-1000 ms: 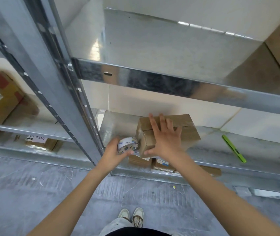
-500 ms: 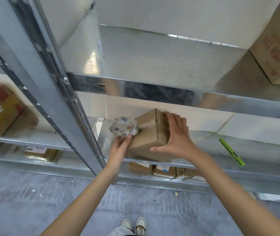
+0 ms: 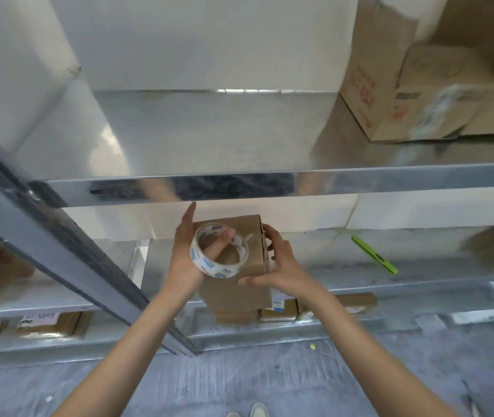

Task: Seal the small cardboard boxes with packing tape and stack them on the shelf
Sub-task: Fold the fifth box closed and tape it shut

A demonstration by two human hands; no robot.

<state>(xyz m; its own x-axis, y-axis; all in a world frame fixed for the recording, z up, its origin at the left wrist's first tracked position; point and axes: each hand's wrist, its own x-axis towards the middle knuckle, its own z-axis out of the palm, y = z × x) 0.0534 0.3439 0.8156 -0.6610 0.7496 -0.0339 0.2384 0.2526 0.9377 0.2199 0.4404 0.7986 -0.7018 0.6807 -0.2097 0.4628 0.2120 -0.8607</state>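
Note:
A small brown cardboard box (image 3: 239, 287) is held up in the air between both hands, just below the front lip of the upper metal shelf (image 3: 360, 179). My left hand (image 3: 184, 251) presses the box's left side, with a roll of clear packing tape (image 3: 219, 254) looped around its thumb and lying against the box face. My right hand (image 3: 280, 264) clamps the box's right edge, thumb underneath. The middle shelf (image 3: 315, 266) lies behind the box.
A green utility knife (image 3: 375, 254) lies on the middle shelf to the right. Large cardboard boxes (image 3: 414, 85) stand on the upper shelf at right. Several small boxes (image 3: 279, 308) sit on the bottom shelf. A slanted metal upright (image 3: 68, 260) runs along the left. Grey floor below.
The box has been lifted off the middle shelf and turned upright in both hands. The tape roll moved from beside the box onto its front face. The view tilted upward.

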